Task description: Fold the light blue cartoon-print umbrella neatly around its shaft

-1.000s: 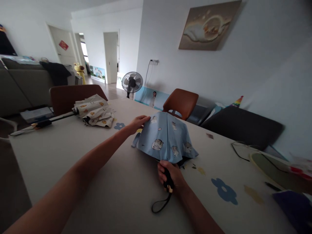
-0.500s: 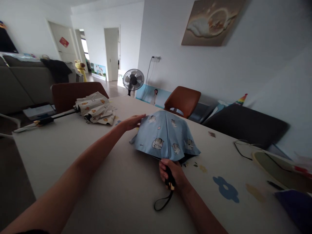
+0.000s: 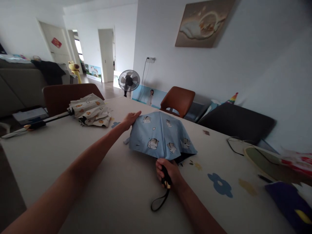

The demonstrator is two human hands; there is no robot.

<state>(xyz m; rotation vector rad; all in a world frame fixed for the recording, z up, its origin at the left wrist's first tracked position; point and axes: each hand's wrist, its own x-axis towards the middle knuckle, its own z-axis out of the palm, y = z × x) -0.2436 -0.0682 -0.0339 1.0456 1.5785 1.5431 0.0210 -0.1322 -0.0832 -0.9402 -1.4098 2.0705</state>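
The blue umbrella (image 3: 159, 136) spreads wider than before, its folds seemingly loosening; left hand (image 3: 131, 119) at its edge, grip unclear; right hand (image 3: 169, 169), grip wrapped round the black handle (image 3: 166, 178)

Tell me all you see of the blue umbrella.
The blue umbrella is partly open, its cloth-like canopy printed with pale cartoon animals and dark underneath. It sits low over the white table, handle end toward the person. The right hand grasps its black handle, which has a gold band and looped strap; the left hand is at the canopy's left edge.
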